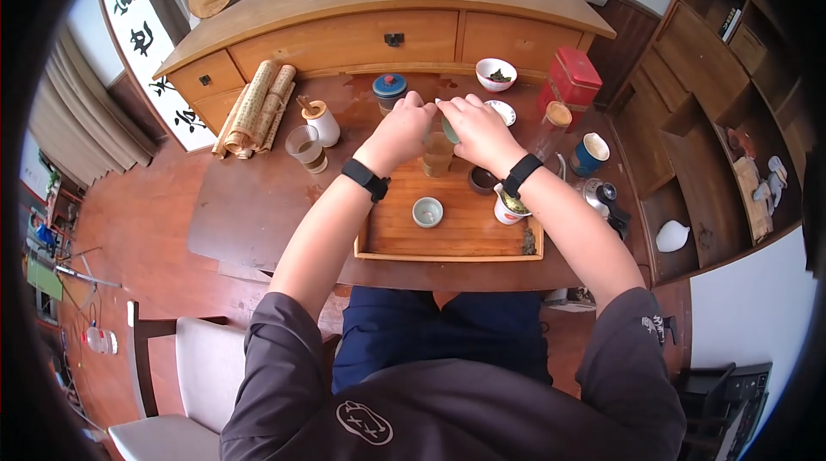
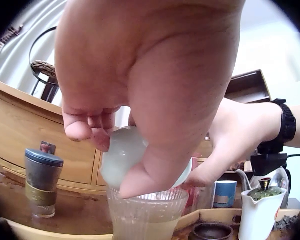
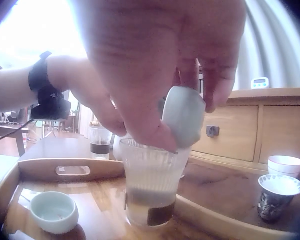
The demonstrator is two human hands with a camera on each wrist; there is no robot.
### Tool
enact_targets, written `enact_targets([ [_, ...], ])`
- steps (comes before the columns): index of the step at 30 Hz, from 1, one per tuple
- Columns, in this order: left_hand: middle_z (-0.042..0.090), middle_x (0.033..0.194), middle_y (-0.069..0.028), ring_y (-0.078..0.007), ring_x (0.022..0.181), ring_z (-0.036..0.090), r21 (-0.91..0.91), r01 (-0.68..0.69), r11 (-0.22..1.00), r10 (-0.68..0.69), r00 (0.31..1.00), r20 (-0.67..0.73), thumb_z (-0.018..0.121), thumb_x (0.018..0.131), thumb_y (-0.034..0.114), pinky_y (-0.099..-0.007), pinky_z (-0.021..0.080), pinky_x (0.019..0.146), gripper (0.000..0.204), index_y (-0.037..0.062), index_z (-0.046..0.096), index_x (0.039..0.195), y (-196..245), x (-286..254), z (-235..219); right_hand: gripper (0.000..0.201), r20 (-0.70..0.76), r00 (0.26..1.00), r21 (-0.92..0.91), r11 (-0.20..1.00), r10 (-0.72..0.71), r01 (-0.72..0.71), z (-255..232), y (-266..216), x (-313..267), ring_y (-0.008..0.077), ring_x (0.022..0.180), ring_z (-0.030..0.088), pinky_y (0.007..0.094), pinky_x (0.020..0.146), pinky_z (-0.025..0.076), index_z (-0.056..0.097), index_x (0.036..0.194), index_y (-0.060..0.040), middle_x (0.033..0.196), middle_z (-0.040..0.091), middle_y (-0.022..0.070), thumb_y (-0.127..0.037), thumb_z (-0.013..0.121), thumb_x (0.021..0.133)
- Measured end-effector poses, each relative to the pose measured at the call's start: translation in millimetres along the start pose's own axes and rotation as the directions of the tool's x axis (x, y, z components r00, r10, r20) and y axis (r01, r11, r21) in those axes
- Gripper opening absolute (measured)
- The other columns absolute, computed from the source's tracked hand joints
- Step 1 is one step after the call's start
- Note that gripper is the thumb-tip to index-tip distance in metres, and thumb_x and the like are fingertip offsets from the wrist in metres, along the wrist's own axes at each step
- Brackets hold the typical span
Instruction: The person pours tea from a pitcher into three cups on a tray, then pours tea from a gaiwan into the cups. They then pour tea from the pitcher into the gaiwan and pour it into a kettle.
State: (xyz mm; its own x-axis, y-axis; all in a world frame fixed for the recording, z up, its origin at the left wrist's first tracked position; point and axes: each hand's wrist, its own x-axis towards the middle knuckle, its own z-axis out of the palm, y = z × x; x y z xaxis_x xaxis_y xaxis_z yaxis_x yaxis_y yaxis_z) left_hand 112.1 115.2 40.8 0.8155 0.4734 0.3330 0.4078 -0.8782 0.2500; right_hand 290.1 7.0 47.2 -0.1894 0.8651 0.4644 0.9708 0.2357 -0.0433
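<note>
My left hand (image 1: 397, 136) pinches a pale green teacup (image 2: 121, 157), tilted over the mouth of a ribbed glass (image 3: 155, 170). A second pale teacup (image 3: 184, 117) is gripped on edge between the thumb and fingers of my right hand (image 1: 483, 136), over the same glass. Cloudy, light liquid shows in the glass, which has a brown band and stands at the far part of the wooden tray (image 1: 400, 242). Nearer me on the tray sits a third pale teacup (image 1: 427, 212), upright. My hands partly hide both held cups in the head view.
Right on the tray are a dark bowl (image 2: 211, 232) and a white pitcher (image 2: 255, 217) topped with green leaves. Beyond are a kettle (image 1: 598, 196), blue cup (image 1: 590, 154), red tin (image 1: 570, 82) and blue-lidded jar (image 1: 390, 91). Left stand another glass (image 1: 306, 149) and bamboo scrolls (image 1: 258, 108).
</note>
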Motion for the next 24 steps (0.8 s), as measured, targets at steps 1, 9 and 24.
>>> enact_targets([
  [1, 0.061, 0.119, -0.0217, -0.0429, 0.120, 0.060, 0.018, -0.018, 1.000, 0.017, 1.000, 0.011, 0.080, 0.070, 0.003, -0.0457, 0.054, 0.102, 0.060, 0.0013, 0.064, 0.128, -1, 0, 2, 0.068, -0.038, 0.999, -0.037, 0.999, -0.031, 0.030, 1, 0, -1, 0.0347, 0.109, 0.064, 0.0441, 0.095, 0.056, 0.063, 0.133, -0.0027, 0.115, 0.068, 0.0123, -0.001, 0.081, 0.067],
  [9, 0.068, 0.120, -0.0211, -0.0388, 0.113, 0.068, -0.286, 0.116, 0.951, -0.163, 0.976, -0.145, 0.083, 0.073, 0.010, -0.0428, 0.056, 0.097, 0.057, 0.0010, 0.063, 0.126, 14, -61, -32, 0.066, -0.087, 0.973, 0.283, 0.942, 0.213, -0.181, -22, -17, -44, 0.0392, 0.113, 0.064, 0.0468, 0.100, 0.053, 0.062, 0.130, 0.0002, 0.115, 0.068, 0.0193, -0.018, 0.082, 0.070],
  [24, 0.070, 0.113, -0.0247, -0.0405, 0.111, 0.068, -0.162, 0.403, 0.901, -0.342, 0.889, 0.305, 0.088, 0.067, 0.016, -0.0430, 0.056, 0.096, 0.057, -0.0021, 0.066, 0.116, 8, -128, 23, 0.039, 0.235, 0.972, 0.013, 1.000, 0.024, -0.027, 16, -55, -103, 0.0304, 0.104, 0.066, 0.0423, 0.099, 0.047, 0.068, 0.102, -0.0069, 0.095, 0.071, 0.0108, -0.018, 0.087, 0.070],
])
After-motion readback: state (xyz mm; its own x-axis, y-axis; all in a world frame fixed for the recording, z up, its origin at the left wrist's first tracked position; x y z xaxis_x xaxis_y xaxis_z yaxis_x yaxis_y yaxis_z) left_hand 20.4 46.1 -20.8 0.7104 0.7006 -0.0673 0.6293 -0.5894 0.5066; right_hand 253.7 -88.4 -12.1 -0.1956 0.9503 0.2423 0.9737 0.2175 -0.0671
